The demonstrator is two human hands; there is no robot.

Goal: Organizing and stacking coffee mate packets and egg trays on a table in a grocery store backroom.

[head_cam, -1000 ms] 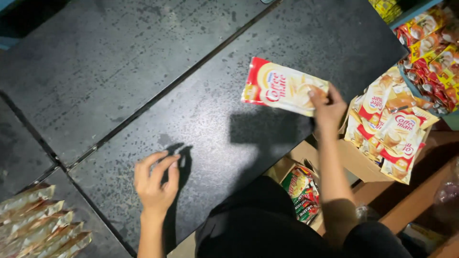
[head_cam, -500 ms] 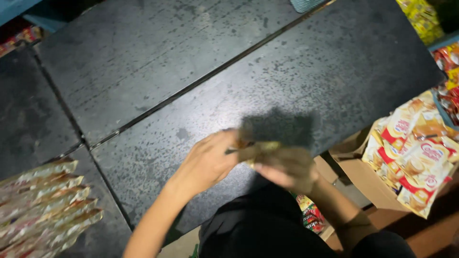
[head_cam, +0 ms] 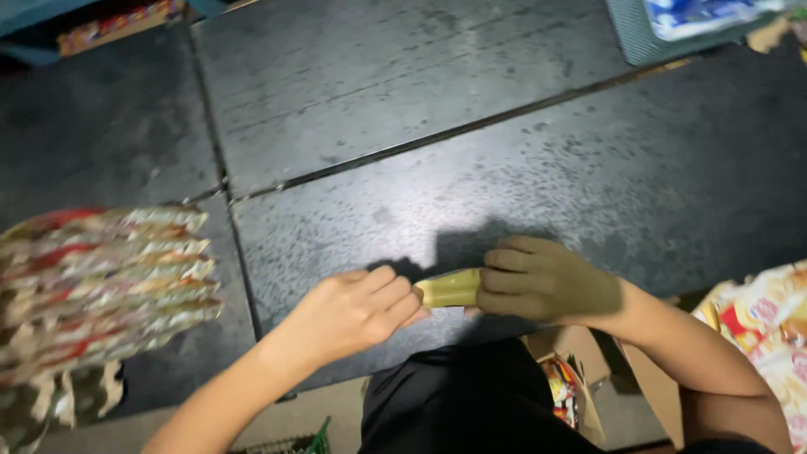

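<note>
Both hands meet at the near edge of a dark stone-like tabletop (head_cam: 521, 160). My left hand (head_cam: 353, 311) pinches the left end of a folded yellowish sachet pack (head_cam: 450, 288). My right hand (head_cam: 542, 280) is closed over the pack's right end, hiding most of it. The pack lies flat just above the table surface; only a short yellow strip shows between the hands.
A stack of several long sachet strips (head_cam: 101, 269) lies at the left. More red and yellow packets (head_cam: 769, 328) sit at the right edge. An open cardboard box (head_cam: 572, 391) with packets stands below the table. A green basket (head_cam: 672, 25) is at the far right.
A second ago my right hand held the pack up alone at the right and my left hand rested on the table. Both hands then came together on the pack, now folded small.
</note>
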